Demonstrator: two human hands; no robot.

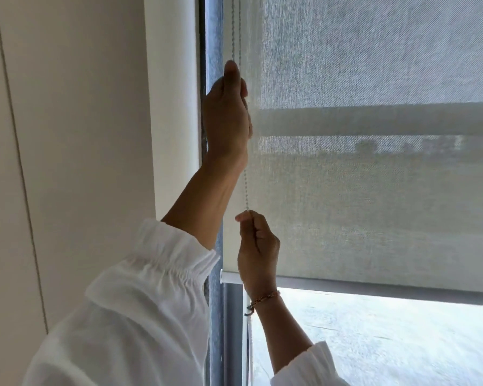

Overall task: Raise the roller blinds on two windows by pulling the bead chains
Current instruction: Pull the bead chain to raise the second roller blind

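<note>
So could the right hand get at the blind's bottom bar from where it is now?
Probably yes. The right hand, pinching the bead chain, sits just above the bottom bar, its wrist already crossing the bar's left end. Nothing lies between them, though it would have to release the chain first.

No writing, label, brand, number or sign can be read anywhere in the view; the blind [374,190] across the right of the frame is plain woven fabric, and its bottom bar [346,288] at lower right is blank. The wall [67,135] at left bears only a thin seam; the white sleeve [137,316] at lower left is unmarked.
</note>
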